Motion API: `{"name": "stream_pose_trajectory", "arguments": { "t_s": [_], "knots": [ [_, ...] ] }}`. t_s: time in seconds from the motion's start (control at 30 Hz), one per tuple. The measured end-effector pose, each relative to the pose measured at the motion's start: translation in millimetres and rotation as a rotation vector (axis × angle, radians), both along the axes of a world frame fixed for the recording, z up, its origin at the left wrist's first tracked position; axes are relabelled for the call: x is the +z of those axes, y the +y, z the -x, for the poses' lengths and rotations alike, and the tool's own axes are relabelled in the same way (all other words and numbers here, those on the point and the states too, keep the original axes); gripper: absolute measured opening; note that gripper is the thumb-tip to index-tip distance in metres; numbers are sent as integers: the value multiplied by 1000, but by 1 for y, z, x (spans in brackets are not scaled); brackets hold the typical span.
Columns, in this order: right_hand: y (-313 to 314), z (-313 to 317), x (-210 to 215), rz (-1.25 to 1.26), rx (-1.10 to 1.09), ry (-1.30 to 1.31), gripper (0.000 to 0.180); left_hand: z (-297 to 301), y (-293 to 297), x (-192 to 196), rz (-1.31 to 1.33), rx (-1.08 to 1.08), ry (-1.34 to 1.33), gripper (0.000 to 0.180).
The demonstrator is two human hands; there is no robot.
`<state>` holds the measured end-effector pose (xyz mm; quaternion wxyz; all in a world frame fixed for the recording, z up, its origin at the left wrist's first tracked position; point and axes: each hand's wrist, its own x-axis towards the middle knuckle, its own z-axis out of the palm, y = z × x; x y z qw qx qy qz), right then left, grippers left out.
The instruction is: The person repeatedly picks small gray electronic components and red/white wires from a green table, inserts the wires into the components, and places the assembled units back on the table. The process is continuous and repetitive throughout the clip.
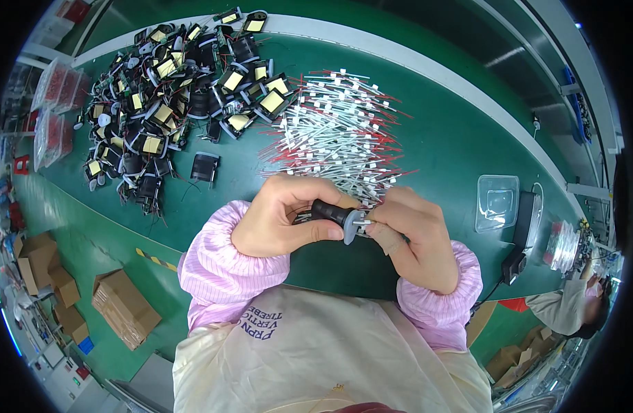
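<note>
My left hand is closed around a small black electronic unit with a grey end cap, held sideways above the table. At the cap, my right hand pinches a thin white-ended wire lead; its fingertips hide most of it, and I cannot tell whether it is plugged in. Just beyond both hands lies a heap of wire leads, white and red with small white connectors. A similar black unit lies alone to the left of the heap.
A large pile of black units with yellow pads covers the table's far left. On the right are a clear plastic tray and a black device with a cord. Cardboard boxes stand on the floor; another person is at lower right.
</note>
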<state>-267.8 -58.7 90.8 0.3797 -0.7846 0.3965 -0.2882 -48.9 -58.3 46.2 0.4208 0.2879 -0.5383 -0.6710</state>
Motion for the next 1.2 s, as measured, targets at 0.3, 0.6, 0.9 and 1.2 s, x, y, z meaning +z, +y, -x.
{"name": "stream_pose_trajectory", "arguments": {
  "t_s": [0.3,0.6,0.9,1.2],
  "knots": [
    [19,-14,12,115,-99,150,12,5,2,13,317,137,-260,32],
    [18,-32,-4,212,-256,216,8,4,7,15,366,259,-374,36],
    [-69,37,-42,-649,-354,-490,28,-41,8,12,565,821,-1351,40],
    [-43,-14,-37,-46,-85,90,16,-77,12,-15,249,729,-1727,46]
  ]
}}
